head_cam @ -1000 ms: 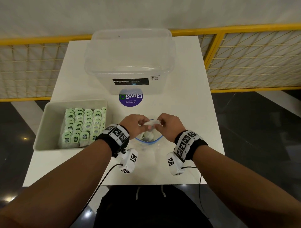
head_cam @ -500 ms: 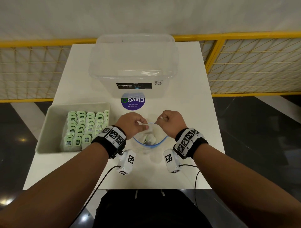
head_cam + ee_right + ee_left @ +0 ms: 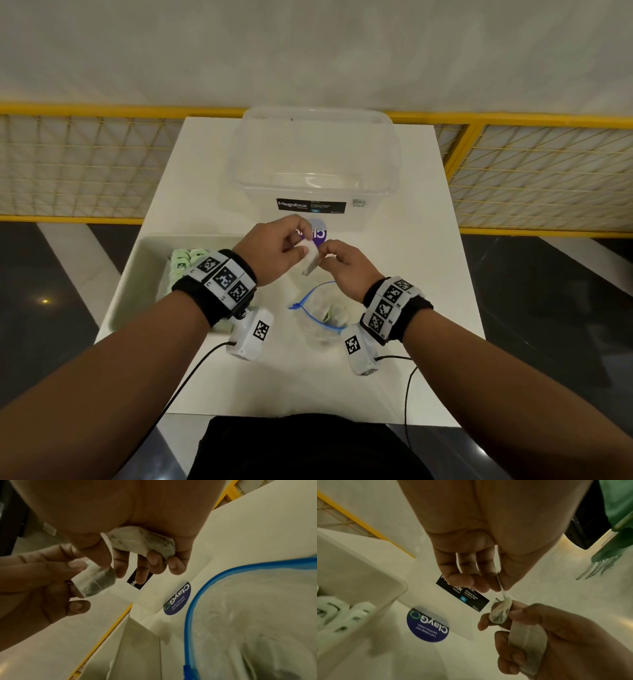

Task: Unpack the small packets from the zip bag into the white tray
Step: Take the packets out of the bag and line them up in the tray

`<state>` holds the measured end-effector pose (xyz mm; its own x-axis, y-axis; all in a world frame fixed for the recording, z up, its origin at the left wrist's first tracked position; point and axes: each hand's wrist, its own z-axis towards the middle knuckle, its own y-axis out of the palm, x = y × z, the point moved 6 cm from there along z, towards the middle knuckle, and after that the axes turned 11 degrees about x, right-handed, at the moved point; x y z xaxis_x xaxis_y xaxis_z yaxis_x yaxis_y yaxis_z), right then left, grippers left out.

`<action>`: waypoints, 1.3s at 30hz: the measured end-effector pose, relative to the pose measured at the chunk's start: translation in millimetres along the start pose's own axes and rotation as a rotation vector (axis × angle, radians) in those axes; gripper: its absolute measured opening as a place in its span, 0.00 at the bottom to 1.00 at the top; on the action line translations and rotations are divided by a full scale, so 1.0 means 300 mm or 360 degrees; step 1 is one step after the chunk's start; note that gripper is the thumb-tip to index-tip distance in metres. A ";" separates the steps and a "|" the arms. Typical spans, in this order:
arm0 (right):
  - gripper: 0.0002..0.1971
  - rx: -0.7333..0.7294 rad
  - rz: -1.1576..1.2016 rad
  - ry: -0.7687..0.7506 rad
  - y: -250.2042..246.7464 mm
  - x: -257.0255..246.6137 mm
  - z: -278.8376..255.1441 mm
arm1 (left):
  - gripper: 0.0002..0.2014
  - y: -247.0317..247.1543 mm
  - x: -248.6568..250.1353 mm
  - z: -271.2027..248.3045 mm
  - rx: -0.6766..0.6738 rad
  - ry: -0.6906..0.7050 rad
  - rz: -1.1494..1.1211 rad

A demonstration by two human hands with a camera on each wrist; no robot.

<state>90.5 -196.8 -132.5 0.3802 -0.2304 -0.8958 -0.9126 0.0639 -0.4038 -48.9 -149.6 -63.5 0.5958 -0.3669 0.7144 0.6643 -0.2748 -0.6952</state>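
The clear zip bag (image 3: 320, 310) with a blue rim lies open on the table, a few packets still inside; its rim also shows in the right wrist view (image 3: 197, 595). Above it my left hand (image 3: 301, 246) pinches the top of a small white packet (image 3: 310, 262), the packet (image 3: 500, 614) seen in the left wrist view too. My right hand (image 3: 325, 257) touches that packet and grips a second packet (image 3: 142, 540) in its curled fingers. The white tray (image 3: 137, 274) at the left holds several rows of green-labelled packets (image 3: 185, 260).
A large clear storage box (image 3: 315, 164) stands at the back of the white table, with a round purple sticker (image 3: 428, 626) in front of it. Yellow mesh railing (image 3: 534, 171) runs behind. Wrist camera cables (image 3: 407, 394) hang over the table's near edge.
Both hands have left the bag's mouth and risen above it, now with small packets in them. The bag lies slack and open on the table.
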 end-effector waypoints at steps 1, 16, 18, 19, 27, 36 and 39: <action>0.07 0.0008 0.0034 0.0014 0.012 -0.017 -0.002 | 0.04 -0.021 -0.002 -0.002 -0.0016 0.0008 0.0074; 0.08 0.0152 -0.0239 -0.0333 0.221 -0.281 0.039 | 0.11 -0.305 -0.046 0.009 -0.0236 0.0244 0.0841; 0.07 0.0158 -0.0232 -0.0361 0.256 -0.301 0.043 | 0.11 -0.334 -0.074 0.003 -0.0220 0.0262 0.0828; 0.07 0.0151 -0.0229 -0.0380 0.274 -0.313 0.043 | 0.10 -0.347 -0.089 -0.004 -0.0219 0.0259 0.0810; 0.05 0.0010 -0.0202 -0.0235 0.422 -0.301 0.050 | 0.08 -0.454 -0.270 -0.053 -0.0338 0.0032 0.0700; 0.14 -0.0091 -0.0195 0.0080 0.465 -0.274 0.033 | 0.14 -0.325 -0.607 -0.216 -0.1291 -0.0047 0.1261; 0.08 -0.0111 -0.0334 0.0057 0.461 -0.264 0.032 | 0.15 -0.266 -0.647 -0.262 -0.1614 -0.0033 0.1461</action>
<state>-64.4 -160.3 -119.4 0.5584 -0.2660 -0.7858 -0.8227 -0.0559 -0.5657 -253.2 -126.3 -153.0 0.6514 -0.7579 -0.0362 -0.5838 -0.4701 -0.6620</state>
